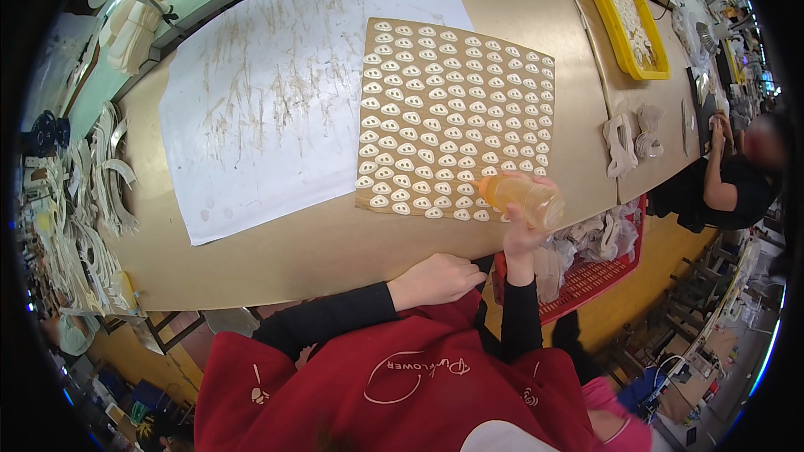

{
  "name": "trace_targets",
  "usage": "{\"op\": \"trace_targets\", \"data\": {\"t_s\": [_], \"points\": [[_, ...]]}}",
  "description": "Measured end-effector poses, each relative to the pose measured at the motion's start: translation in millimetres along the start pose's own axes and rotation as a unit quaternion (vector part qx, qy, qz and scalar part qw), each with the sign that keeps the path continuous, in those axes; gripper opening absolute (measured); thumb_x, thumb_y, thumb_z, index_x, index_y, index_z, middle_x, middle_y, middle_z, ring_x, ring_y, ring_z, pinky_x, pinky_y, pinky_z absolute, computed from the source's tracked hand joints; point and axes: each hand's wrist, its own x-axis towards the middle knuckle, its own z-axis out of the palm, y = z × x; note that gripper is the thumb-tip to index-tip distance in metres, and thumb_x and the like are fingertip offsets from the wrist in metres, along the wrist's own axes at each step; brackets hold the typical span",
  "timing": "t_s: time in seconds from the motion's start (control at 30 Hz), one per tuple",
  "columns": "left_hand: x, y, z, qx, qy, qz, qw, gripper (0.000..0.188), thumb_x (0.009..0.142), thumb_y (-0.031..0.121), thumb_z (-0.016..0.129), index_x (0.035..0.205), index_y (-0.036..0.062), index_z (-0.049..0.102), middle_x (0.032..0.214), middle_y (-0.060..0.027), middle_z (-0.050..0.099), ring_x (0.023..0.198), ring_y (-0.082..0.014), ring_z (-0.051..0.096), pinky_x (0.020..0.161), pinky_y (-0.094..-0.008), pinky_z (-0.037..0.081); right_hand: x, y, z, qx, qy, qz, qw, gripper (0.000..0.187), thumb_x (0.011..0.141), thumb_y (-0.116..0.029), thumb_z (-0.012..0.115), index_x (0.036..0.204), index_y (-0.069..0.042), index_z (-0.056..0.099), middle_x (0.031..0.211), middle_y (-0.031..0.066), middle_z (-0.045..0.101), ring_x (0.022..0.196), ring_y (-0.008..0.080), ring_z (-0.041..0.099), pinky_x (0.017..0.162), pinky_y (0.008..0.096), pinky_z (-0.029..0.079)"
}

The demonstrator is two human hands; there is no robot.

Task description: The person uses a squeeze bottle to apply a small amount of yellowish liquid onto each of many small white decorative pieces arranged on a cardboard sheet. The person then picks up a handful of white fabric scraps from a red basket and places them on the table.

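Observation:
My right hand (523,238) is wrapped round a clear squeeze bottle (536,202) with yellowish liquid and an orange nozzle. The bottle lies tilted, nozzle pointing left, over the lower right of a brown sheet (365,201). Rows of small white rounded-triangle pieces (425,156), each with two dark dots, cover that sheet. At the table's near edge rests my left hand (437,279), its fingers curled in; what they hold, if anything, is hidden.
A large white paper (251,192) with brownish streaks lies under the sheet's left side. Far right stands a yellow tray (596,0) of white pieces, with bundled strips (620,144) nearer. A red basket (586,280) sits below the table edge. Another person (737,176) works at right.

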Motion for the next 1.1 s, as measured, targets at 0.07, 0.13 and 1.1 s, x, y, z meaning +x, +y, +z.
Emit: {"op": "trace_targets", "data": {"t_s": [0.07, 0.13, 1.1], "points": [[0.1, 0.1, -0.3, -0.001, 0.001, 0.001, 1.0, 0.018, 0.086, 0.013, 0.06, 0.101, 0.0057, 0.067, 0.08, -0.0056, 0.065, 0.075, -0.0222, 0.065, 0.066, -0.0347, 0.055, -0.2, -0.6, 2.2, 0.005, -0.001, 0.001, 1.0, 0.056, 0.083, -0.009, 0.079, 0.124, 0.001, 0.042, 0.114, 0.0241, 0.063, 0.106, 0.03, 0.064, 0.088, 0.0389, 0.055], [0.4, 0.3, -0.7, -0.003, 0.005, 0.002, 1.0, 0.018, 0.086, 0.013, 0.06, 0.1, 0.0057, 0.067, 0.08, -0.0056, 0.065, 0.074, -0.0221, 0.065, 0.066, -0.0347, 0.055, 1.0, 0.8, 5.3, 0.013, -0.006, -0.007, 1.0, 0.055, 0.082, -0.006, 0.079, 0.124, 0.001, 0.043, 0.114, 0.0236, 0.063, 0.107, 0.0305, 0.064, 0.088, 0.0392, 0.055], [0.2, 1.7, -2.4, -0.012, 0.016, -0.002, 1.0, 0.019, 0.086, 0.013, 0.06, 0.101, 0.0055, 0.067, 0.081, -0.0062, 0.066, 0.076, -0.0225, 0.066, 0.067, -0.035, 0.055, 15.3, -1.3, 12.2, -0.038, -0.005, -0.002, 0.999, 0.051, 0.083, -0.002, 0.074, 0.124, 0.001, 0.044, 0.111, 0.0191, 0.064, 0.099, 0.0223, 0.064, 0.082, 0.0315, 0.053]]}}
